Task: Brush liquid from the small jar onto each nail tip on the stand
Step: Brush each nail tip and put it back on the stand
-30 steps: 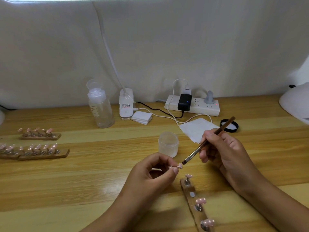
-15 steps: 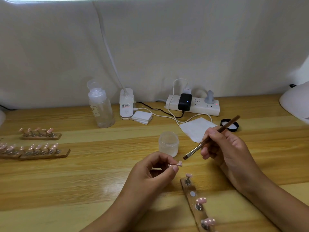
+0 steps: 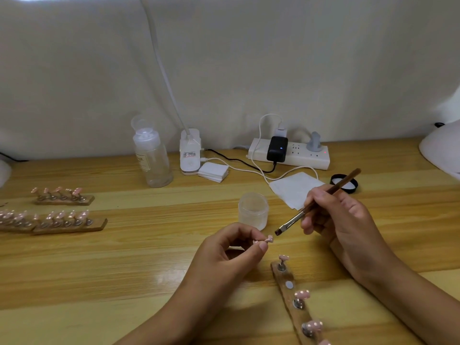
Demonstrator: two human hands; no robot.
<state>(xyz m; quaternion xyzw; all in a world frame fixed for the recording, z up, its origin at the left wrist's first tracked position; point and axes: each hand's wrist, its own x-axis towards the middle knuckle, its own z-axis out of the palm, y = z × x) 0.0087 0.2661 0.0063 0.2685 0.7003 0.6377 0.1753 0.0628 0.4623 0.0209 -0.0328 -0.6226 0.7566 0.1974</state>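
Observation:
My left hand (image 3: 230, 255) pinches a small pink nail tip (image 3: 269, 239) on its peg, lifted off the wooden stand (image 3: 290, 295). That stand lies at the lower right with several pink tips on metal pegs and one bare magnet spot. My right hand (image 3: 341, 220) grips a brown brush (image 3: 316, 202), bristles pointing down-left and hovering just right of the held tip, apart from it. The small frosted jar (image 3: 253, 210) stands open on the table just behind both hands.
Two more stands with pink tips (image 3: 62, 221) lie at the left. A clear bottle (image 3: 151, 158), a lamp base (image 3: 190, 153), cotton pads (image 3: 214, 171), a power strip (image 3: 291, 154), a tissue (image 3: 295, 189) and the black jar lid (image 3: 344, 183) sit behind. A white lamp (image 3: 443, 153) is at the right edge.
The brush tip touched the held nail tip a second ago; my right hand has since drawn it back up and to the right, leaving a gap. The left hand barely moved.

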